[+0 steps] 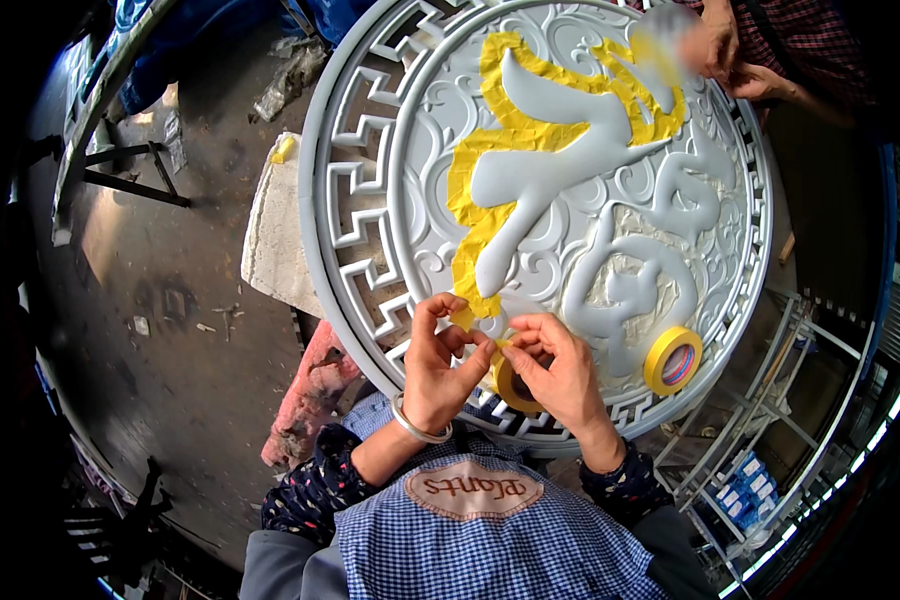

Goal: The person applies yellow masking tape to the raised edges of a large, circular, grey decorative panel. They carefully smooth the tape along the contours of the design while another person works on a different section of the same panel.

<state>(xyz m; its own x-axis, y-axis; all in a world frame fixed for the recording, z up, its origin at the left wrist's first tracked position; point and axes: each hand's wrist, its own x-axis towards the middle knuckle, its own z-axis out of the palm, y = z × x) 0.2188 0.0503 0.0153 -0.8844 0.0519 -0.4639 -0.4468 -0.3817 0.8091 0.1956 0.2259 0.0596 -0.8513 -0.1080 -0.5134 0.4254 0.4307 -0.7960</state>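
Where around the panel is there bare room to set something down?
Floor left of the pink bundle, and between the white slab and black frame, looks open; small scraps lie between. Crowded: the near edge of the panel, with left hand, right hand and two tape rolls.

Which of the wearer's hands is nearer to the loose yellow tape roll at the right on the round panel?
The right. The right hand is just to the left of the loose yellow tape roll; the left hand is farther left, beyond it.
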